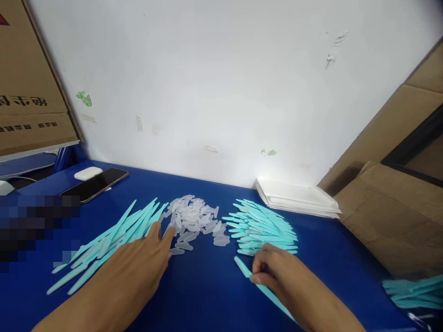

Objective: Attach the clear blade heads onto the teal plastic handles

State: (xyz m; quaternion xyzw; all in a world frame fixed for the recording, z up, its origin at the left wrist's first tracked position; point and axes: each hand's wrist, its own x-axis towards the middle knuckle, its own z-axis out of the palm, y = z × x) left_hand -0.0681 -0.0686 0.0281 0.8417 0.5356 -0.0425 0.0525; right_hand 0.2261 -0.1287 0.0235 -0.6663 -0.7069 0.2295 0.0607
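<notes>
Hands (282, 272) at teal sticks (263, 230), cardboard box (31, 60) (contents hidden) far left.

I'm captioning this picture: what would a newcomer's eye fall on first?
Probably the turquoise strips: the left pile lies beside the left hand, the right pile beyond the right hand, which holds a single strip. Between the piles, a heap of translucent pale pieces stands out against the blue table.

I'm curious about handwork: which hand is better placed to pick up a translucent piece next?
Probably the left hand: it is beside the translucent pieces, while the right hand holds a turquoise stick.
</notes>
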